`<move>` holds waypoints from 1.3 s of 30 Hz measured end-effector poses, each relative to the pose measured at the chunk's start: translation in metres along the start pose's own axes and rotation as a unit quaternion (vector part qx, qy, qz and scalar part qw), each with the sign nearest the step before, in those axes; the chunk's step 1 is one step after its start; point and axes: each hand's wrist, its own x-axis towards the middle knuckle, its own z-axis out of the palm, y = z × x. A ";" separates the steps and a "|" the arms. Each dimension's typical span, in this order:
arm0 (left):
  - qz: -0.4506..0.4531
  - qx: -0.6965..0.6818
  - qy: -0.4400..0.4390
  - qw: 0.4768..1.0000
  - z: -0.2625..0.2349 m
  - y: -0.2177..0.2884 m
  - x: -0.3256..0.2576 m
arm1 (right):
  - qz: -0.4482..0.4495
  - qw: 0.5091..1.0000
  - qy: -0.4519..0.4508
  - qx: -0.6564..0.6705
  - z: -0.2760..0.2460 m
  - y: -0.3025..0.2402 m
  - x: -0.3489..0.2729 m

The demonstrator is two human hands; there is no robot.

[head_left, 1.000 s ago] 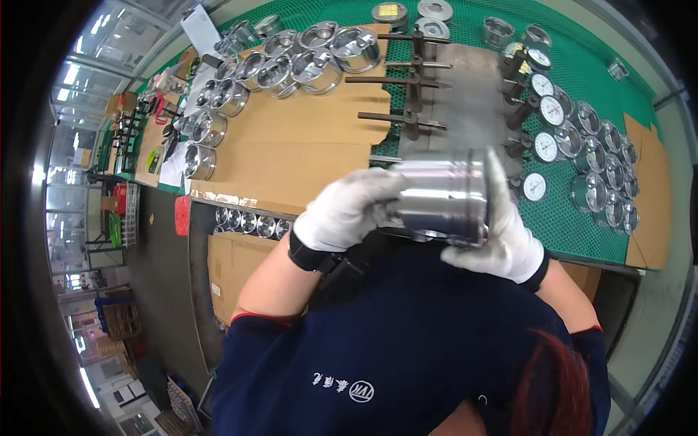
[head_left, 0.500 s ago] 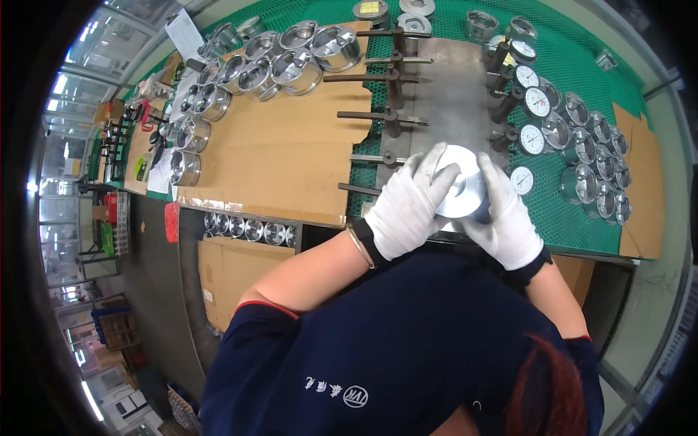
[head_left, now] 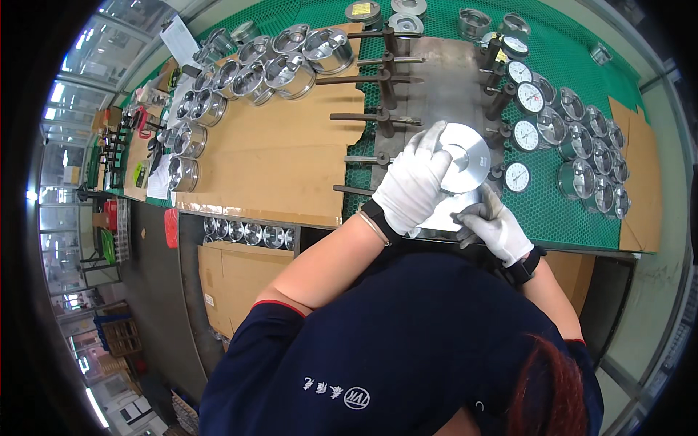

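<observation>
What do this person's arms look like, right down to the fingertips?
White gloves, left and right, the right one's fingers looking greyish. Black bands circle both wrists, plus a thin pale bracelet on the left. Short navy sleeves have red trim.

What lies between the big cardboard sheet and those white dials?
In the head view: green mat, dark posts with rods, a grey metal plate, and near its lower end the left hand on a shiny round part.

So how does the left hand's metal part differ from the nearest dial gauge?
The metal part is silver-faced; the dial gauge is white-faced. The metal part looks larger than the dial gauge. The left hand touches the metal part; no hand touches the dial gauge. Both faces are round.
</observation>
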 end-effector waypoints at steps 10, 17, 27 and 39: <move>-0.020 -0.015 -0.005 1.000 0.001 0.003 0.001 | -0.005 1.000 -0.011 -0.006 0.000 -0.001 0.002; -0.017 -0.015 -0.011 1.000 -0.005 0.003 0.001 | 0.011 1.000 0.005 0.005 0.003 -0.004 -0.001; -0.084 -0.597 -0.211 0.770 -0.037 0.062 0.022 | -0.388 0.894 0.219 0.048 -0.014 -0.012 -0.078; -0.148 -0.389 -0.275 0.867 -0.043 0.093 0.005 | 0.059 0.887 0.394 0.234 -0.227 0.133 -0.057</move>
